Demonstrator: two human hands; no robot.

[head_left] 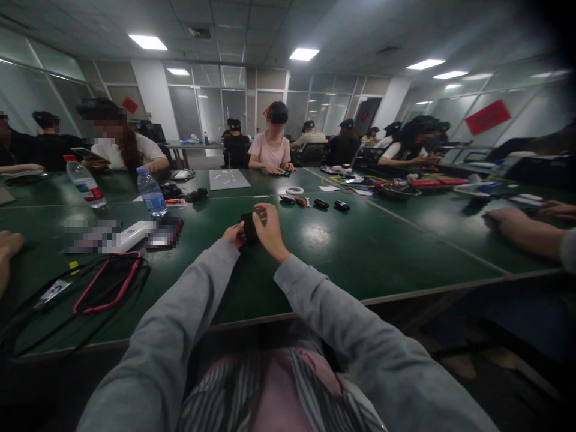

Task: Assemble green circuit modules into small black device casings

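Over the green table, my left hand (233, 234) is closed on a small black block-like object (249, 230), gripping its left side. The object's exact kind is too dark to make out. On its right side is my right hand (272, 233), the thumb against the object's edge. The fingers of that hand arch above and behind it, with a gap between them and the thumb. Farther back lie a white ring-shaped roll (294, 190), red-and-black hand tools (300, 201) and two black items, one of them a dark oval piece (342, 205).
To the left are water bottles (153, 195), a phone (164, 233), a white box (129, 236) and a pink-edged case (110, 283) with black cords. A grey board (229, 179) lies farther back. Another person's arm (524, 231) rests at right; a person sits opposite.
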